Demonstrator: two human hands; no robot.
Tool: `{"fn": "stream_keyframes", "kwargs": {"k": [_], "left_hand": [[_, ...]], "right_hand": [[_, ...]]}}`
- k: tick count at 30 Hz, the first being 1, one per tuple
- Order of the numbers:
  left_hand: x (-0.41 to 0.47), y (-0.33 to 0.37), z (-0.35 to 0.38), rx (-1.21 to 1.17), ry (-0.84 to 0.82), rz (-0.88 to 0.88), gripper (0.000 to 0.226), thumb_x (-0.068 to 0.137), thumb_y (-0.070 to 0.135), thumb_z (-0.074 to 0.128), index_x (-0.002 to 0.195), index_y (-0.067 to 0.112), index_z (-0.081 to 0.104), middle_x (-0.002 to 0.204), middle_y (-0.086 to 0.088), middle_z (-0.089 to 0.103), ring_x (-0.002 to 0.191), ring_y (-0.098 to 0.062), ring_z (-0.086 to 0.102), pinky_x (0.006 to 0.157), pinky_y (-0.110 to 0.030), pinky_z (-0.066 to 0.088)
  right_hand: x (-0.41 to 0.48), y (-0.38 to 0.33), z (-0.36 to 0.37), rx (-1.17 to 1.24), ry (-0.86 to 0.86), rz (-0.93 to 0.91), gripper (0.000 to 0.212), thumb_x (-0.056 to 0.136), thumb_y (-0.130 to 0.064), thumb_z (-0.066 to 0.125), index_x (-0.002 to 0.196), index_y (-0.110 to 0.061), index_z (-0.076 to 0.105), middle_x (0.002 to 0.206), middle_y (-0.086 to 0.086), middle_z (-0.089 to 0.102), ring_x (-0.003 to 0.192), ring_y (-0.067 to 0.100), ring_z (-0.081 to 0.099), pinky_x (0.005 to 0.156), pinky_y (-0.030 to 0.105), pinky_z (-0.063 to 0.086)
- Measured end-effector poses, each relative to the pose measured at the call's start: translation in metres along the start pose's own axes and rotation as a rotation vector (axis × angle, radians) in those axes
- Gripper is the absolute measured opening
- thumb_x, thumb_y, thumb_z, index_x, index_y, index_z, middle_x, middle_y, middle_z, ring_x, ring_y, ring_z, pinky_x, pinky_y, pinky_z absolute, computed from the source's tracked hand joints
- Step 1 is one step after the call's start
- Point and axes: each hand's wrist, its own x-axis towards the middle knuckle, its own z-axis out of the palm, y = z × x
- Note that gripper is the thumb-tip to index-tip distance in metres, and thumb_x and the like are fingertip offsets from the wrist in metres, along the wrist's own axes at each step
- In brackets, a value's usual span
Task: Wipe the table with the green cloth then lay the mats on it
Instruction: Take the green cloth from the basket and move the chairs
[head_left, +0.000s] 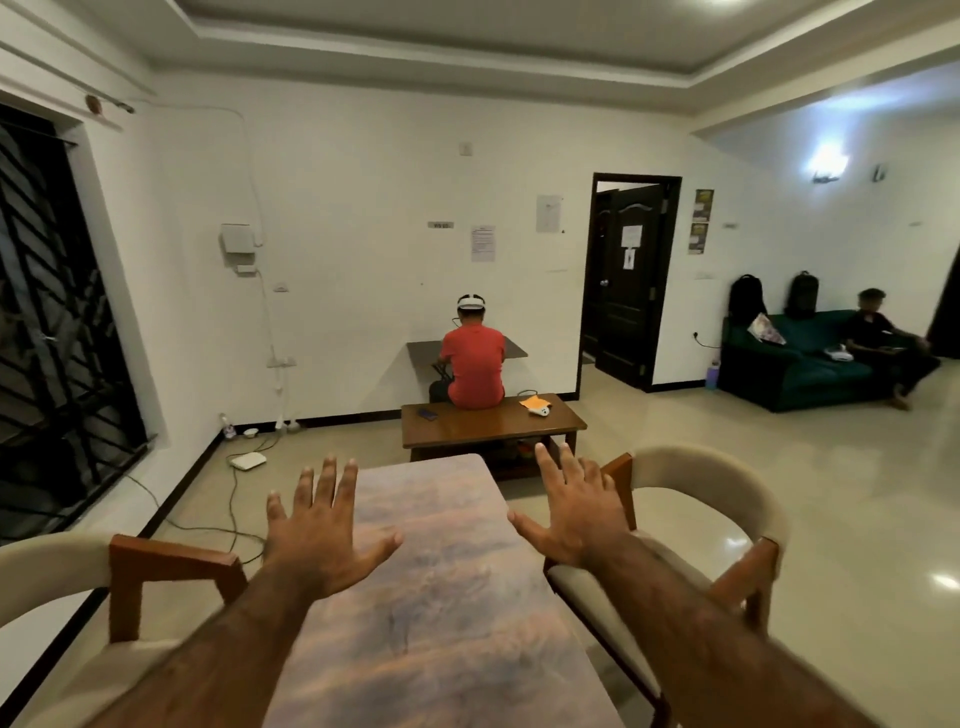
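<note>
A long table (447, 597) with a brown marbled top runs away from me down the middle of the head view. My left hand (322, 530) is held out above its left edge, fingers spread and straight, holding nothing. My right hand (571, 514) is held out the same way above its right edge, palm down and empty. No green cloth and no mats show in this view.
A cream chair with wooden arms (130, 587) stands at the table's left, another (696, 525) at its right. Beyond the far end a person in red sits on a low wooden table (488, 423). Cables lie on the floor at left; a green sofa (795, 364) at right.
</note>
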Motion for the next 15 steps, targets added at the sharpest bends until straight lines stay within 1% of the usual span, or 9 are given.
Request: {"fn": "stream_keyframes", "kwargs": {"k": [4, 7, 11, 15], "left_hand": [[0.006, 0.013, 0.002, -0.015, 0.046, 0.032, 0.13, 0.078, 0.108, 0.01, 0.171, 0.024, -0.024, 0.182, -0.007, -0.025, 0.17, -0.035, -0.01, 0.132, -0.07, 0.01], [0.007, 0.019, 0.003, 0.0, 0.048, 0.048, 0.129, 0.078, 0.108, 0.008, 0.17, 0.024, -0.028, 0.181, -0.007, -0.027, 0.17, -0.035, -0.013, 0.132, -0.071, 0.008], [0.01, 0.025, 0.001, 0.019, 0.057, 0.05, 0.128, 0.076, 0.109, 0.007, 0.165, 0.025, -0.034, 0.177, -0.006, -0.037, 0.167, -0.036, -0.024, 0.125, -0.081, -0.003], [0.01, 0.027, -0.001, 0.042, 0.041, 0.059, 0.132, 0.073, 0.11, 0.003, 0.17, 0.026, -0.028, 0.174, -0.005, -0.043, 0.164, -0.036, -0.031, 0.119, -0.085, -0.011]], "right_hand": [[0.001, 0.009, 0.005, -0.003, 0.01, 0.002, 0.114, 0.09, -0.096, 0.038, 0.174, -0.037, -0.012, 0.186, 0.006, -0.003, 0.17, 0.04, 0.007, 0.132, 0.064, 0.021], [0.004, 0.009, 0.007, -0.007, 0.015, -0.009, 0.114, 0.09, -0.097, 0.038, 0.174, -0.038, -0.012, 0.186, 0.005, -0.004, 0.17, 0.04, 0.007, 0.132, 0.065, 0.019], [0.007, 0.004, 0.009, -0.002, 0.043, -0.031, 0.114, 0.09, -0.096, 0.039, 0.174, -0.037, -0.011, 0.185, 0.007, -0.004, 0.169, 0.041, 0.008, 0.132, 0.065, 0.021], [0.006, -0.003, 0.007, -0.003, 0.058, -0.074, 0.114, 0.091, -0.094, 0.04, 0.175, -0.034, -0.01, 0.185, 0.009, -0.004, 0.168, 0.043, 0.007, 0.132, 0.066, 0.023]]}}
